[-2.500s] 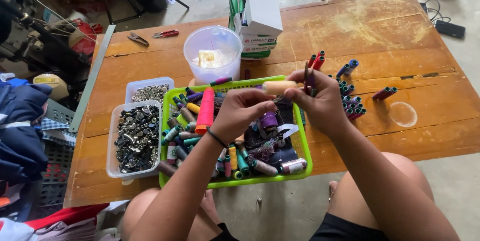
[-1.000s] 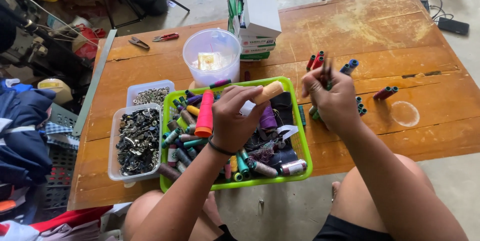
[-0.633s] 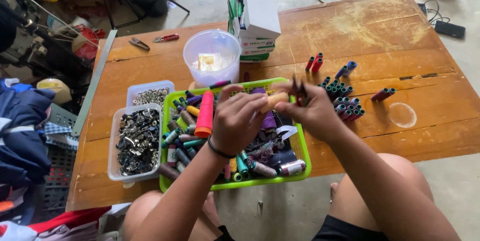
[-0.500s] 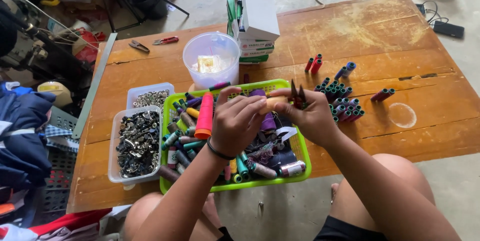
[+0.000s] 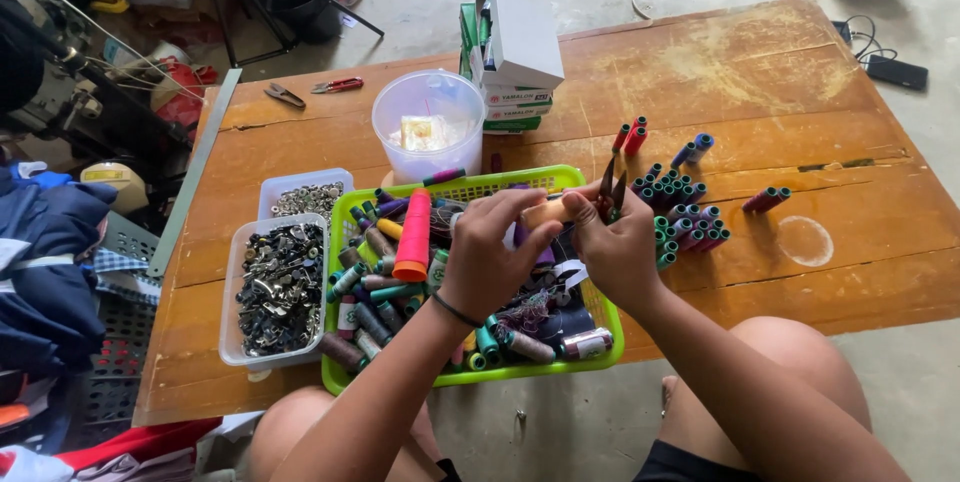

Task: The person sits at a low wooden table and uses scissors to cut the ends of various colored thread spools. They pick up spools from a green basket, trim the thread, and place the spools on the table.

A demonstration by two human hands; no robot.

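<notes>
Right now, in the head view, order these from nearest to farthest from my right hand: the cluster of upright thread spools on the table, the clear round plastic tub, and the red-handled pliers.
From the right hand:
1. Cluster of upright thread spools, just to its right on the wooden table.
2. Clear round plastic tub, up and to the left, behind the green basket.
3. Red-handled pliers, at the table's far left edge.

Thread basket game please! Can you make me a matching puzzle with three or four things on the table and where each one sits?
Things:
1. green basket
2. orange cone
3. round clear tub
4. white box

Places:
A. on top of the stacked boxes
B. just behind the basket
C. under both hands
D. lying inside the basket, on the spools

Pairs: 1-C, 2-D, 3-B, 4-A
</notes>
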